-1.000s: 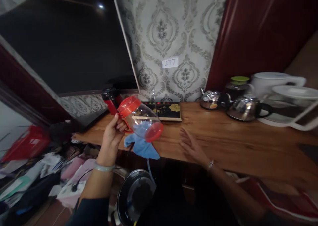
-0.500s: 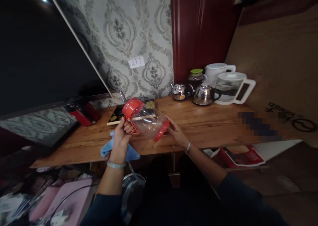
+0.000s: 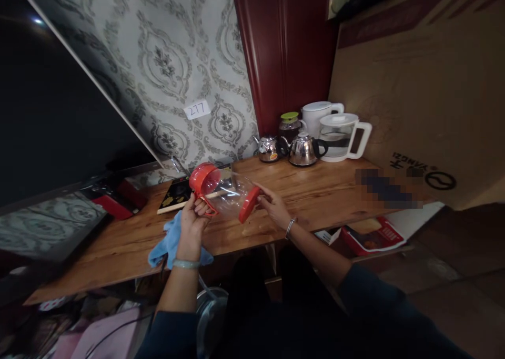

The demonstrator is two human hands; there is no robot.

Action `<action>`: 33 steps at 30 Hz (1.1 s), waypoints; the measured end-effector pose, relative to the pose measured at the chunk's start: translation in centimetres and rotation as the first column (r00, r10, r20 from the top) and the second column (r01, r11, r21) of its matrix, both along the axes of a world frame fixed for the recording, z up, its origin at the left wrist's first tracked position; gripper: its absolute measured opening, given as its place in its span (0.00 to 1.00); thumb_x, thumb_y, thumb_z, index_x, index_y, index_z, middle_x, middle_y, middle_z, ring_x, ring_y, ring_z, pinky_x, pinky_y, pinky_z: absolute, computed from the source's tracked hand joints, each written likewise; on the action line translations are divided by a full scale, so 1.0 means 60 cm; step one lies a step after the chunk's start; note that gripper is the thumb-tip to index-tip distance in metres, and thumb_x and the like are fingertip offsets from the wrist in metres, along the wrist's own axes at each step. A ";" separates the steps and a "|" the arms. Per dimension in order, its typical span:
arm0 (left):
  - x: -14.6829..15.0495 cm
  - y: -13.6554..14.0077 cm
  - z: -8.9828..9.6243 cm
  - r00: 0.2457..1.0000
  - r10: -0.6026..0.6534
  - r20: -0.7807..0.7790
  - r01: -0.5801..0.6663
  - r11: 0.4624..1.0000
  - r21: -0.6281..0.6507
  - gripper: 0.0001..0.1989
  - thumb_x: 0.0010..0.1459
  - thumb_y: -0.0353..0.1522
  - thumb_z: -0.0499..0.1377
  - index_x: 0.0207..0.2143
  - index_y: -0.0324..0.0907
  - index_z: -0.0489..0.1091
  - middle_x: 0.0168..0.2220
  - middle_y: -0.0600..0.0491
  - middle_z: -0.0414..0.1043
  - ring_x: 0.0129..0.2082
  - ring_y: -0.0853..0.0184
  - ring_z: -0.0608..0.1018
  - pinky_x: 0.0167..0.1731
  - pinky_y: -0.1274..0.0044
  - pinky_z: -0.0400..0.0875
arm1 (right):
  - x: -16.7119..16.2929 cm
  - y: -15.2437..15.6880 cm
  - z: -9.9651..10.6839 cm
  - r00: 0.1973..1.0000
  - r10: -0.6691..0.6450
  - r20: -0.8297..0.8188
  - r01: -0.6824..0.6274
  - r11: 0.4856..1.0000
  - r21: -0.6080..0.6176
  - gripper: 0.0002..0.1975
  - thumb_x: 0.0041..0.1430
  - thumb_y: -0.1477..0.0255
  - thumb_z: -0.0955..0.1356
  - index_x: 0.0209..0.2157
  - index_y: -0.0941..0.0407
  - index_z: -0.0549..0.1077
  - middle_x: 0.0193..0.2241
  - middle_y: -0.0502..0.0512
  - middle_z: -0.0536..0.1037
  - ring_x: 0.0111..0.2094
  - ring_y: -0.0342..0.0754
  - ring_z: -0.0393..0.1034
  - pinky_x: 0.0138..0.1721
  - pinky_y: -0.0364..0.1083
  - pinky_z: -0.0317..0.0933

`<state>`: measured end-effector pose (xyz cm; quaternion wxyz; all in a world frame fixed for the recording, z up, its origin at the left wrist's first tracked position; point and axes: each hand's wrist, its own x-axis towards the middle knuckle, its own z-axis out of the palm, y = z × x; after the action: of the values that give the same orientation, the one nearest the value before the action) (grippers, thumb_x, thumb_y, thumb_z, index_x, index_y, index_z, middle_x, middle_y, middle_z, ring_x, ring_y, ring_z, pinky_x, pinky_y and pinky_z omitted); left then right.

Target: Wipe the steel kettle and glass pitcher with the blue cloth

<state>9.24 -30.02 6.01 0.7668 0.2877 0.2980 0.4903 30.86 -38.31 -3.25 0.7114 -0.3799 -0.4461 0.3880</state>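
A clear pitcher (image 3: 232, 193) with a red collar, red handle and red base hangs tilted above the wooden counter, its base to the right. My left hand (image 3: 193, 214) is closed around the red handle, just below the collar. At the other end, my right hand (image 3: 273, 206) grips the red base with its fingertips; part of the thumb side is hidden behind the base. A blue cloth (image 3: 169, 243) lies crumpled on the counter edge, partly behind my left wrist. Behind the pitcher is a black tray-like panel (image 3: 173, 197) with gold flowers.
Two steel kettles (image 3: 303, 151), a green-lidded jar (image 3: 290, 127), a white kettle (image 3: 315, 120) and a white-handled glass jug (image 3: 335, 138) stand at the back right. A large carton (image 3: 418, 96) leans beside them. A metal bucket (image 3: 213, 311) sits below the counter (image 3: 118, 254).
My view has swung to the right, so the background has moved left. The pitcher has turned a little closer to level, with both hands still on it.
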 end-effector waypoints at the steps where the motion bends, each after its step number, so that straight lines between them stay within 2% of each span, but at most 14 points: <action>1: 0.001 -0.001 0.000 1.000 0.004 0.001 -0.004 1.000 -0.007 0.27 0.67 0.38 0.52 0.18 0.43 0.44 0.12 0.64 0.44 0.11 0.79 0.50 0.16 0.84 0.56 | -0.002 -0.001 -0.001 1.000 -0.007 -0.014 0.006 1.000 -0.003 0.31 0.55 0.59 0.70 0.61 0.47 0.68 0.42 0.51 0.77 0.33 0.44 0.70 0.33 0.44 0.72; 5: 0.000 -0.004 -0.001 1.000 0.025 -0.001 -0.025 0.999 0.043 0.27 0.66 0.39 0.55 0.18 0.42 0.45 0.12 0.64 0.46 0.11 0.80 0.51 0.15 0.85 0.54 | -0.012 -0.004 -0.006 0.997 0.023 -0.075 -0.028 0.997 -0.073 0.34 0.55 0.54 0.70 0.62 0.45 0.65 0.47 0.53 0.77 0.37 0.47 0.73 0.37 0.48 0.73; 10: 0.003 -0.023 0.001 0.993 0.098 -0.063 -0.088 0.984 0.154 0.28 0.63 0.43 0.58 0.17 0.43 0.47 0.11 0.64 0.46 0.11 0.78 0.51 0.16 0.83 0.55 | -0.028 -0.009 -0.014 0.964 0.108 -0.244 -0.149 0.976 -0.158 0.33 0.62 0.48 0.62 0.65 0.45 0.60 0.49 0.55 0.78 0.43 0.52 0.76 0.44 0.55 0.73; 14: 0.013 -0.051 -0.006 0.970 0.214 -0.116 -0.170 0.937 0.305 0.28 0.58 0.45 0.62 0.17 0.42 0.50 0.13 0.64 0.47 0.13 0.78 0.53 0.16 0.83 0.54 | -0.051 0.000 -0.033 0.946 0.108 -0.305 -0.182 0.957 -0.227 0.32 0.62 0.54 0.65 0.65 0.47 0.59 0.51 0.56 0.77 0.46 0.52 0.75 0.42 0.55 0.73; 18: 0.021 -0.075 -0.020 0.933 0.348 -0.096 -0.276 0.858 0.433 0.27 0.53 0.44 0.66 0.19 0.42 0.53 0.15 0.64 0.48 0.15 0.79 0.54 0.16 0.84 0.52 | -0.075 0.014 -0.057 0.947 0.033 -0.319 -0.125 0.954 -0.271 0.25 0.60 0.59 0.67 0.59 0.47 0.65 0.53 0.55 0.76 0.49 0.52 0.74 0.43 0.53 0.73; 21: 0.021 -0.086 -0.027 0.915 0.394 -0.088 -0.310 0.824 0.474 0.26 0.53 0.44 0.66 0.19 0.42 0.55 0.16 0.64 0.49 0.15 0.78 0.54 0.17 0.83 0.53 | -0.081 0.020 -0.070 0.948 0.022 -0.316 -0.117 0.952 -0.283 0.21 0.61 0.61 0.66 0.55 0.48 0.69 0.48 0.56 0.79 0.45 0.52 0.77 0.42 0.55 0.74; 26: 0.023 -0.094 -0.037 0.892 0.431 -0.138 -0.314 0.810 0.496 0.23 0.51 0.47 0.67 0.22 0.42 0.60 0.15 0.64 0.49 0.16 0.78 0.54 0.17 0.82 0.52 | -0.071 0.027 -0.087 0.969 0.068 -0.238 -0.146 0.934 -0.327 0.21 0.56 0.63 0.67 0.52 0.50 0.72 0.38 0.54 0.82 0.35 0.51 0.78 0.34 0.52 0.74; 33: 0.032 -0.090 -0.073 0.835 0.504 -0.220 -0.320 0.771 0.550 0.24 0.52 0.51 0.64 0.21 0.42 0.62 0.16 0.62 0.54 0.17 0.76 0.57 0.19 0.80 0.53 | -0.053 0.050 -0.106 0.993 0.040 -0.113 -0.079 0.927 -0.365 0.16 0.46 0.68 0.68 0.39 0.55 0.78 0.34 0.53 0.81 0.30 0.49 0.74 0.31 0.51 0.73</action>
<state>11.17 -35.40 1.64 0.4720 0.4827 0.3531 0.6478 27.69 -35.32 -9.62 0.6372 -0.4724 -0.3391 0.5057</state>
